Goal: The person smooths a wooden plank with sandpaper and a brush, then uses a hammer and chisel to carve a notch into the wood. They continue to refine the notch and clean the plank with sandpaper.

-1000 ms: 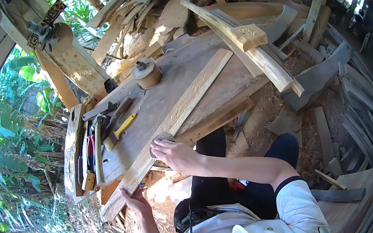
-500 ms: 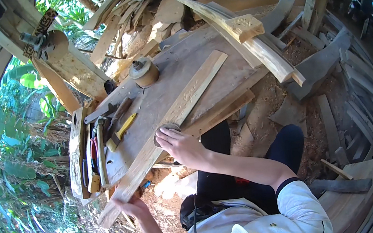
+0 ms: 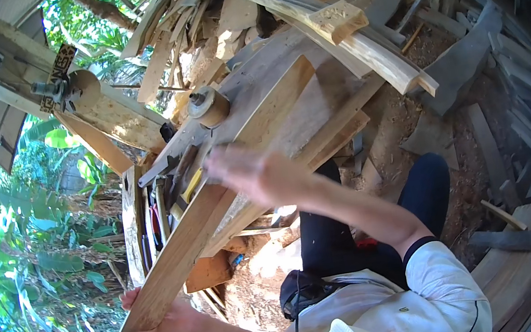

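A long wooden plank (image 3: 183, 259) runs diagonally over the workbench, tipped up on its edge with a broad face toward me. Around its near end my left hand (image 3: 168, 321) is closed, thumb on the near face and fingertips showing past the far side. My right hand (image 3: 256, 174) is over the plank's middle, badly smeared by motion. A dark patch shows by its fingertips, but I cannot make out what it is. Behind the plank, a brush with a yellow handle (image 3: 193, 184) is partly hidden.
The workbench (image 3: 332, 106) carries a round wooden block with a metal fitting (image 3: 209, 109) and a tool holder (image 3: 133, 225) at its left end. Rough timbers (image 3: 371, 49) overhang its far right corner. Stacked offcuts (image 3: 243, 6) stand behind; scrap wood (image 3: 488, 134) lies right.
The plank has gone from lying flat to tipped on edge. My left hand has shifted left and down with its near end. My right hand has moved up the plank and become blurred.
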Motion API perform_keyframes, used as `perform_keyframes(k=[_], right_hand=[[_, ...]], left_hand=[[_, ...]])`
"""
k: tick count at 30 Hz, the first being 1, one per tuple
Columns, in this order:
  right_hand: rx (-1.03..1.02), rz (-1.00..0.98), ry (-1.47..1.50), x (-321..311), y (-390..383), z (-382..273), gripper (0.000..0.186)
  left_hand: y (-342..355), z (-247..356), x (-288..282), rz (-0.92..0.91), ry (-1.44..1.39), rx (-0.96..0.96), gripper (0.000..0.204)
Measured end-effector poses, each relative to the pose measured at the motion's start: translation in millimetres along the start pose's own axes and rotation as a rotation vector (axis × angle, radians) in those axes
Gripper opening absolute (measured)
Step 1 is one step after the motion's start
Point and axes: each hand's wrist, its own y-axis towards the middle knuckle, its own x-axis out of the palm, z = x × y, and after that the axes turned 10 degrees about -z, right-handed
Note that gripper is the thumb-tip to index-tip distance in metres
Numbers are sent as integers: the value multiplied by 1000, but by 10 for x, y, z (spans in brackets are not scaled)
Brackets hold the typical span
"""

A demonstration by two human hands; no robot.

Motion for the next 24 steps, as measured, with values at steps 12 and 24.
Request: perform_keyframes(k=[12, 24], right_hand=[[481, 85, 4, -711, -34, 673, 23], [679, -59, -32, -1074, -38, 871, 28]], left_hand=[[384, -49, 478, -450, -317, 98, 55], [405, -38, 498, -461, -239, 93, 59]])
